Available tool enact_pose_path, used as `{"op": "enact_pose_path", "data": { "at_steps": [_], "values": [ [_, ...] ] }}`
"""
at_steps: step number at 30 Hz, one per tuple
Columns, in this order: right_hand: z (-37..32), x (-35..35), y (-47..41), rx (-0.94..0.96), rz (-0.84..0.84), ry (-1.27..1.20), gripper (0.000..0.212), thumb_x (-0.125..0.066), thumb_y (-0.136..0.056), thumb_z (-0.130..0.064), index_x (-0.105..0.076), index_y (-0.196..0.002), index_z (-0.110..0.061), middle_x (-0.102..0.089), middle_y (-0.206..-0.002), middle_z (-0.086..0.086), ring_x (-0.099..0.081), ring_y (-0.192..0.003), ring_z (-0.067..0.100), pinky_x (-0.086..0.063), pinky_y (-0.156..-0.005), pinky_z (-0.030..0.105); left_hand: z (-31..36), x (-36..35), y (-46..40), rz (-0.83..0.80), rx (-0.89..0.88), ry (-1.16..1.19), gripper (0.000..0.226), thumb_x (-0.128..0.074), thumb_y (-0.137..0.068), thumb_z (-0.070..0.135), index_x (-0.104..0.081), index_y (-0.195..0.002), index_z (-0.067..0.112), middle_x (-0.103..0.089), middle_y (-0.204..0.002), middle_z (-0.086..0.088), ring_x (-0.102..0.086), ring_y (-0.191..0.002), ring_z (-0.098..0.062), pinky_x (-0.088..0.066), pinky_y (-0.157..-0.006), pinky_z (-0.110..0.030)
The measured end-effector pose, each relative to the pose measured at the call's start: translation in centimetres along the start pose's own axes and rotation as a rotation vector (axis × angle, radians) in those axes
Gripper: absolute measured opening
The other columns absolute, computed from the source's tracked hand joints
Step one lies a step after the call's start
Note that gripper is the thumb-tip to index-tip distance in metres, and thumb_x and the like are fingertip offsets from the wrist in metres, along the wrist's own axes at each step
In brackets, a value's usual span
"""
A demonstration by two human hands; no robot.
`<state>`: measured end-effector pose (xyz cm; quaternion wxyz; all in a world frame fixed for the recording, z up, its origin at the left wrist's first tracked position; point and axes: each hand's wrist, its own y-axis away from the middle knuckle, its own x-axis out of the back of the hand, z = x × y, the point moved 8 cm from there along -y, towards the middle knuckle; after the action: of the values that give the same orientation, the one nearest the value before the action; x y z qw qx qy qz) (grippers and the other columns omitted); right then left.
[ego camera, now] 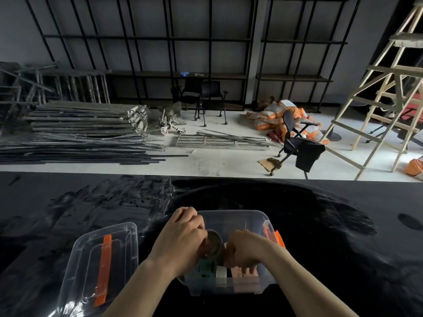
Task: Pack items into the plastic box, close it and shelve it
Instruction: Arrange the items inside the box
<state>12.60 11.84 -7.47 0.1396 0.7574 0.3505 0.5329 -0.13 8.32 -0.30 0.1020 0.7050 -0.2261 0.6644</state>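
Head view: a clear plastic box (pixel 231 250) sits on the black table (pixel 343 225) just in front of the person, with its lid (pixel 100 259) lying off to the left, orange handle up. Both hands are over the open box. The left hand (pixel 183 239) curls its fingers around a brownish roll (pixel 214 245), perhaps tape, and the right hand (pixel 246 250) is closed in a loose fist against the roll's other side; exactly which fingertips pinch it I cannot tell, as they are hidden behind the knuckles. Lower in the box lie a green item (pixel 203 271), a pale roll (pixel 220 272) and something pinkish (pixel 243 274), all blurred by the wall. Packing looks underway, with closing and shelving yet to do. The roll is probably light and stiff, easy to hold by its rim. The box should be rigid but smooth and a little slippery, light even when filled; it is best lifted with both hands under the rim at the short ends. An orange clip (pixel 278 239) shows at the right end. The lid likely flexes, so pressing it down at the corners before latching seems wise.
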Motion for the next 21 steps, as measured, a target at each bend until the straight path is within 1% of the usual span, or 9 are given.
{"op": "enact_pose_path", "data": {
  "at_steps": [2,4,6,9,11,13,15,18,21],
  "values": [
    [0.3,-0.4,0.0,-0.027,-0.053,-0.012,0.007,-0.07,-0.09,-0.023,-0.072,-0.088,-0.017,-0.075,-0.095,0.004,-0.072,-0.066,0.011,-0.06,-0.059,0.022,-0.9,-0.4,0.4,-0.011,0.088,0.013,0.027,-0.06,-0.087,0.049,-0.078,-0.094,0.029,-0.063,-0.111,0.013,-0.043,-0.119,-0.018,-0.027,-0.11,-0.036],
    [0.1,-1.1,-0.2,-0.028,-0.111,0.0,0.024,-0.068,-0.092,-0.029,-0.071,-0.11,-0.013,-0.072,-0.098,0.002,-0.069,-0.069,0.009,-0.057,-0.061,0.02,-1.4,-0.8,0.6,-0.033,0.124,-0.002,0.041,-0.052,-0.088,0.06,-0.078,-0.096,0.03,-0.058,-0.115,0.012,-0.039,-0.12,-0.019,-0.024,-0.111,-0.038],
    [-0.2,-1.5,-0.5,-0.027,-0.137,0.001,0.035,-0.066,-0.093,-0.033,-0.069,-0.12,-0.012,-0.074,-0.107,0.006,-0.069,-0.076,0.012,-0.058,-0.068,0.023,-1.4,-0.9,0.7,-0.037,0.129,-0.029,0.044,-0.05,-0.089,0.062,-0.074,-0.107,0.03,-0.053,-0.125,0.008,-0.035,-0.125,-0.022,-0.022,-0.114,-0.041],
    [-0.5,-1.9,-0.6,-0.038,-0.138,0.008,0.037,-0.065,-0.092,-0.036,-0.069,-0.118,-0.011,-0.074,-0.112,0.01,-0.068,-0.082,0.016,-0.06,-0.08,0.029,-2.0,-0.7,0.8,0.009,0.169,0.054,0.052,-0.051,-0.087,0.059,-0.057,-0.132,0.032,-0.04,-0.144,0.005,-0.027,-0.139,-0.025,-0.018,-0.119,-0.042],
    [-0.7,-2.2,-0.6,-0.038,-0.142,0.052,0.035,-0.064,-0.091,-0.041,-0.07,-0.107,-0.01,-0.072,-0.113,0.012,-0.066,-0.088,0.019,-0.057,-0.083,0.031,-3.0,-0.7,1.2,0.041,0.26,0.189,0.065,-0.048,-0.087,0.062,-0.038,-0.146,0.037,-0.024,-0.156,0.007,-0.019,-0.146,-0.021,-0.016,-0.121,-0.041],
    [-0.9,-2.3,-0.4,-0.053,-0.149,0.083,0.033,-0.062,-0.09,-0.043,-0.07,-0.1,-0.013,-0.066,-0.119,0.016,-0.064,-0.105,0.028,-0.054,-0.09,0.036,-3.8,-1.4,1.7,0.034,0.336,0.317,0.075,-0.042,-0.089,0.065,-0.019,-0.155,0.039,-0.011,-0.164,0.011,-0.014,-0.15,-0.016,-0.015,-0.122,-0.039],
    [-1.1,-2.3,-0.2,-0.066,-0.161,0.057,0.037,-0.061,-0.09,-0.041,-0.07,-0.109,-0.01,-0.065,-0.124,0.017,-0.062,-0.114,0.031,-0.053,-0.097,0.039,-4.1,-2.8,2.1,-0.005,0.384,0.455,0.079,-0.036,-0.091,0.066,-0.007,-0.159,0.037,-0.005,-0.167,0.015,-0.01,-0.153,-0.012,-0.014,-0.123,-0.037],
    [-1.6,-2.0,0.2,-0.05,-0.176,-0.034,0.035,-0.064,-0.092,-0.036,-0.07,-0.114,-0.009,-0.072,-0.118,0.012,-0.069,-0.099,0.02,-0.056,-0.086,0.031,-4.1,-4.1,2.4,-0.006,0.44,0.719,0.073,-0.034,-0.096,0.062,-0.007,-0.16,0.038,-0.006,-0.168,0.019,-0.015,-0.152,-0.006,-0.027,-0.121,-0.039],
    [-2.3,-1.2,1.0,-0.017,-0.154,-0.237,0.017,-0.069,-0.092,-0.029,-0.07,-0.1,-0.015,-0.074,-0.095,0.002,-0.071,-0.083,0.015,-0.058,-0.064,0.02,-4.1,-4.4,2.5,0.037,0.461,0.855,0.068,-0.028,-0.098,0.064,-0.01,-0.159,0.039,-0.006,-0.166,0.024,-0.032,-0.146,-0.004,-0.035,-0.116,-0.036]
  ]
}}
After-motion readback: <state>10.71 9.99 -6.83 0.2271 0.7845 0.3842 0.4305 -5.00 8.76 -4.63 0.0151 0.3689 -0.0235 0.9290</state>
